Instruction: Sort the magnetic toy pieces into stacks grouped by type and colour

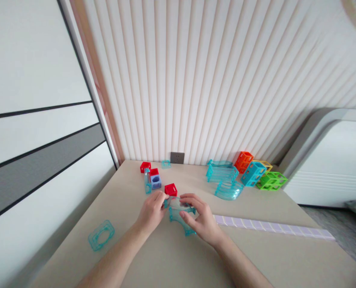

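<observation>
Both hands meet at the middle of the beige table (154, 260) on a clear teal curved track piece (178, 216). My left hand (152, 211) pinches its upper left end with closed fingers. My right hand (201, 221) wraps over its right side, thumb on the curve. Just behind the hands sits a red open cube (171, 189). Farther back stand a pale blue cube (156, 182) with a red cube (154, 172) on it, a clear teal tube (147, 182) beside them, and another red cube (145, 167).
A teal ring-shaped frame (101, 235) lies at the near left. Stacked teal curved tracks (224, 178) and orange (243, 161), blue (253, 173), yellow and green (271, 181) open cubes crowd the back right. A lilac strip (274, 229) runs rightward. A wall socket (177, 157) sits behind.
</observation>
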The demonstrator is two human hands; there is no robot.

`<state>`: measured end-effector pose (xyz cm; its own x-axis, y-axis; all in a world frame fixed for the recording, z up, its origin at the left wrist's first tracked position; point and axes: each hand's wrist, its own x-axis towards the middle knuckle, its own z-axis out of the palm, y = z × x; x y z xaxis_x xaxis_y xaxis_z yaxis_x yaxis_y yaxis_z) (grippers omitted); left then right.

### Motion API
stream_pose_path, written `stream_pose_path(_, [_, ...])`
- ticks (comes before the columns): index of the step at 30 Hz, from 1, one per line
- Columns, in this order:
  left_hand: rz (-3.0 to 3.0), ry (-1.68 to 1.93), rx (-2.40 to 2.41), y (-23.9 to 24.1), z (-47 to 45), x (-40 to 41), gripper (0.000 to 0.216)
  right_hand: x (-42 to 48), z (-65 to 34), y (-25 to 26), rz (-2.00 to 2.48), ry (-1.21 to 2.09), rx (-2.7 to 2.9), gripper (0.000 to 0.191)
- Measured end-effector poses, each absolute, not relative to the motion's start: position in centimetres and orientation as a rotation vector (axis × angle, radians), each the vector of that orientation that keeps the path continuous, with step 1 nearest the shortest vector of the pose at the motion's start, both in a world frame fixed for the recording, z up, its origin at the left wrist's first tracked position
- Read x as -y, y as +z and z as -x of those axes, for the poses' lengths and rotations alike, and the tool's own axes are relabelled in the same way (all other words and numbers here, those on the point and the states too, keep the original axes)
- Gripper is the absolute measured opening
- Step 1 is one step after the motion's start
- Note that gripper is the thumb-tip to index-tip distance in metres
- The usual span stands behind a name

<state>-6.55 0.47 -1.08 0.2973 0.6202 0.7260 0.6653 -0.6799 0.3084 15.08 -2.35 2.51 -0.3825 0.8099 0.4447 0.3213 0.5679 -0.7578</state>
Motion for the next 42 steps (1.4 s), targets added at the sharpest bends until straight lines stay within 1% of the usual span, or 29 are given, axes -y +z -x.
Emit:
stream_pose_path(4, [2.603,-1.359,1.327,-1.2,6.5,-0.7,0.029,1.9,-15.4,2.2,1.008,0.612,1.904,0.029])
stream_pose_path(6, [2.685,-1.317,1.414,-1.0,6.3,-0.5,0.042,1.7,-15.8,2.0,1.075,0.509,1.844,0.029])
stream_pose_path(9, [2.796,-1.200,1.515,-0.6,6.0,0.1,0.063,1.3,-16.3,1.7,1.154,0.381,1.759,0.027])
stream_pose_path(14, [3.063,-0.918,1.580,-1.1,6.0,1.0,0.088,0.8,-16.6,1.6,1.206,0.303,1.704,0.025])
stream_pose_path(16, [3.106,-0.785,1.595,-1.3,6.0,1.0,0.084,0.8,-16.6,1.6,1.217,0.307,1.698,0.026])
stream_pose_path(18, [3.098,-0.728,1.614,-1.3,6.0,0.9,0.067,0.8,-16.5,1.7,1.219,0.321,1.703,0.027])
stream_pose_path(20, [3.070,-0.771,1.649,-1.4,5.9,0.6,0.052,0.9,-16.4,1.7,1.216,0.345,1.722,0.028])
stream_pose_path(22, [3.017,-0.878,1.715,-1.6,5.8,0.3,0.046,1.1,-16.3,1.6,1.209,0.378,1.753,0.029])
stream_pose_path(24, [2.949,-0.971,1.803,-1.9,5.6,-0.1,0.044,1.2,-16.1,1.5,1.194,0.423,1.798,0.030])
stream_pose_path(27, [2.857,-0.989,1.934,-2.5,5.6,-0.4,0.041,1.4,-15.9,1.3,1.152,0.487,1.890,0.032])
stream_pose_path(32, [2.799,-1.042,1.989,-2.7,5.8,-0.6,0.055,1.3,-16.0,1.2,1.073,0.590,2.077,0.038])
stream_pose_path(33, [2.818,-1.053,1.980,-2.6,5.9,-0.6,0.055,1.2,-16.0,1.2,1.079,0.596,2.097,0.039])
stream_pose_path(37, [2.877,-1.076,1.965,-2.2,5.9,-0.5,0.047,1.0,-16.2,1.0,1.120,0.604,2.163,0.043])
stream_pose_path(42, [2.810,-1.106,2.040,-2.2,5.9,-0.6,0.044,1.2,-16.1,1.0,1.085,0.646,2.286,0.047])
